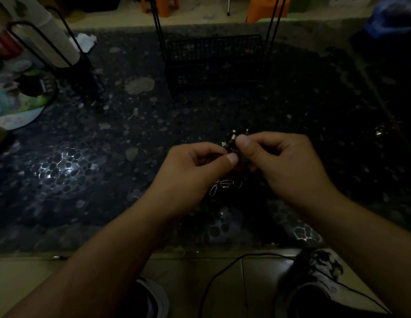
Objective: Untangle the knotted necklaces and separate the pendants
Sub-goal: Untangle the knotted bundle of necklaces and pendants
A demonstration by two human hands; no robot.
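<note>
Both hands, left hand and right hand, are pinching the knotted necklaces above the desk; fine, limp chains probably call for a fingertip grip beside the knot.

Dim light throughout; fine detail lost. Tangle of necklaces mostly hidden between left hand and right hand; only a few bright bits show above the thumbs, and thin loops hang below. Separate chains and pendants cannot be told apart. Fingers of both hands curl inward, tips out of sight. Wire basket: contents too dark to read. Clutter at left edge blurred and cut off. Blue object at top right blurred, cropped. Shoes cut off by bottom edge; far side of bench smeared.
</note>
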